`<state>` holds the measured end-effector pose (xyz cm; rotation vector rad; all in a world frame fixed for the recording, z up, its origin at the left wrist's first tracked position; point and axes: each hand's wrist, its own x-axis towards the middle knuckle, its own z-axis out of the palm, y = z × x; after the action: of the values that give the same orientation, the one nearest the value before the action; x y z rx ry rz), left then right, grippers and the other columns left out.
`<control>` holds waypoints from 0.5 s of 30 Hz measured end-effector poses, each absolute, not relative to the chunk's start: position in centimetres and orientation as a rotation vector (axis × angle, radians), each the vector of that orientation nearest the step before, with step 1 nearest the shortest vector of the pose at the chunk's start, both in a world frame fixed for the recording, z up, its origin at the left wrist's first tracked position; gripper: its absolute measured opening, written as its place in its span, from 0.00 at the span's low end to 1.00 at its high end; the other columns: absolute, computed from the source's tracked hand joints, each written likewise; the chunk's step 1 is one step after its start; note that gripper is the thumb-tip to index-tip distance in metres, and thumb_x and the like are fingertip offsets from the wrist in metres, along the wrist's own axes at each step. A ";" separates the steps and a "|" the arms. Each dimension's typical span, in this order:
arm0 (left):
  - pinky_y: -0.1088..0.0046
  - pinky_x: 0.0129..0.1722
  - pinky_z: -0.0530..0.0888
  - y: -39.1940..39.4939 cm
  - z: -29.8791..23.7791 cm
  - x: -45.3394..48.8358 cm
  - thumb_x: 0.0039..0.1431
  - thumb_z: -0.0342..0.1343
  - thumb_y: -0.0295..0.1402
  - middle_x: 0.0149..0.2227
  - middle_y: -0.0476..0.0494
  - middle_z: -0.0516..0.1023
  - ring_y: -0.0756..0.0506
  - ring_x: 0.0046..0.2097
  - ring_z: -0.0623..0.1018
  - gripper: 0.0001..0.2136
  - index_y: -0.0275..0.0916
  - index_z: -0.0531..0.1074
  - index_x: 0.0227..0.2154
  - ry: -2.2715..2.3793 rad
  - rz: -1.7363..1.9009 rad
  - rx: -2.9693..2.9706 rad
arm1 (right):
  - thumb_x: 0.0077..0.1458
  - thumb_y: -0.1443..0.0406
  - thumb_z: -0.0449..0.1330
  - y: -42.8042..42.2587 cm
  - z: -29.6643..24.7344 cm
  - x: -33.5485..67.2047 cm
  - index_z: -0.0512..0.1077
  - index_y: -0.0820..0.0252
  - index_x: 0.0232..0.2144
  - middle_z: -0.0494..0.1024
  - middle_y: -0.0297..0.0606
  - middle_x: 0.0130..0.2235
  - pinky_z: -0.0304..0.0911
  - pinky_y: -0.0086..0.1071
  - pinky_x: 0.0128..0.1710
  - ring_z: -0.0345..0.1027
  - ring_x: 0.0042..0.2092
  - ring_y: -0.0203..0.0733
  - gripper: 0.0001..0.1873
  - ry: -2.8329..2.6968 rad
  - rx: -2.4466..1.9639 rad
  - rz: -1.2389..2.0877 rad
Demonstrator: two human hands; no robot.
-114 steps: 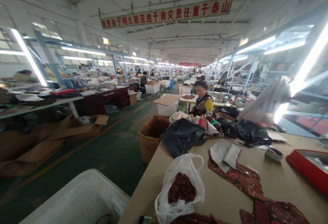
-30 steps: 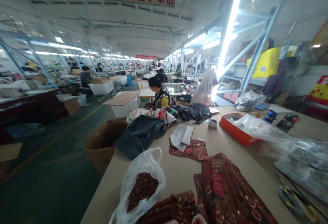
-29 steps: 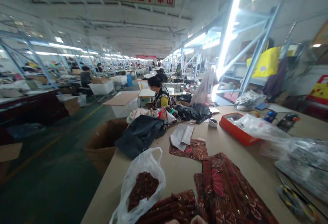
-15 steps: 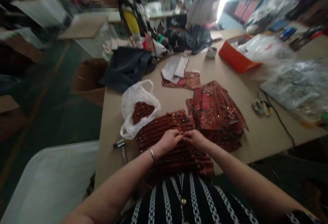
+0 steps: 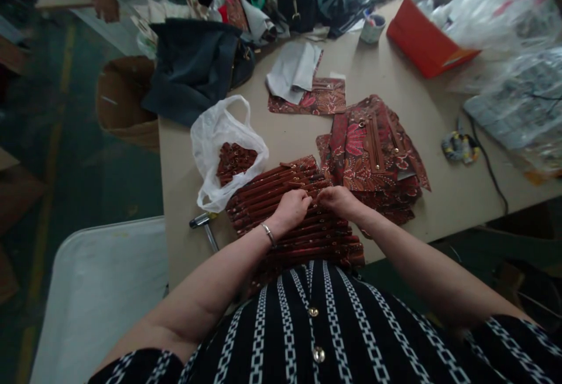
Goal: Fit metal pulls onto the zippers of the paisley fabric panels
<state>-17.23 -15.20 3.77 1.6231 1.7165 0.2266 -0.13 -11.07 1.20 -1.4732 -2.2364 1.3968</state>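
Observation:
Before me lies an overlapping row of brown zippered fabric panels (image 5: 259, 199), their zipper strips showing one above another. Over the middle of the row, my left hand (image 5: 293, 208) is closed with its fingertips pinched. My right hand (image 5: 339, 201) is pinched too, just to its right, with a small gap between them. What the fingertips hold is too small to make out. To the left, a white plastic bag (image 5: 204, 132) stands open around many small brown pieces (image 5: 236, 161). A pile of patterned panels with zippers (image 5: 373, 144) sits beyond my right hand.
A small hammer (image 5: 209, 233) lies left of the row. Pliers (image 5: 460, 147) and a black cable are at the right. Farther back are an orange box (image 5: 428, 38), a cup (image 5: 372, 28) and dark fabric (image 5: 188, 62). A co-worker's hand (image 5: 105, 4) shows at upper left.
The view has tipped downward, so the table things appear higher. My hands, touching or nearly touching before, now stand slightly apart. A co-worker's hand has come into view at upper left.

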 end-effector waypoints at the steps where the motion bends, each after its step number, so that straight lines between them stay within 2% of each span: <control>1: 0.75 0.34 0.66 -15.2 3.6 -17.3 0.56 0.48 0.32 0.26 0.44 0.76 0.50 0.29 0.71 0.11 0.35 0.73 0.24 1.733 0.208 1.622 | 0.47 0.70 0.57 -11.1 0.9 -0.2 0.77 0.59 0.30 0.79 0.33 0.31 0.61 0.25 0.35 0.69 0.33 0.34 0.09 -2.286 -1.467 1.349; 5: 0.74 0.37 0.67 -15.6 3.2 -17.5 0.57 0.48 0.32 0.28 0.42 0.77 0.48 0.31 0.73 0.12 0.35 0.74 0.25 1.757 0.150 1.631 | 0.49 0.69 0.55 -11.5 0.1 -0.4 0.77 0.58 0.32 0.79 0.34 0.32 0.60 0.26 0.36 0.69 0.34 0.35 0.11 -2.435 -1.481 1.211; 15: 0.73 0.39 0.69 -16.1 2.9 -17.2 0.59 0.46 0.34 0.31 0.40 0.78 0.46 0.35 0.76 0.12 0.36 0.72 0.29 1.786 0.040 1.744 | 0.48 0.68 0.56 -11.3 0.5 -0.9 0.76 0.60 0.29 0.78 0.35 0.31 0.58 0.25 0.34 0.68 0.32 0.35 0.09 -2.603 -1.462 1.120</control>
<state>-17.21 -16.14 2.94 1.7444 1.7861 0.0398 -0.91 -11.30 0.47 -1.4621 -2.6033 1.1204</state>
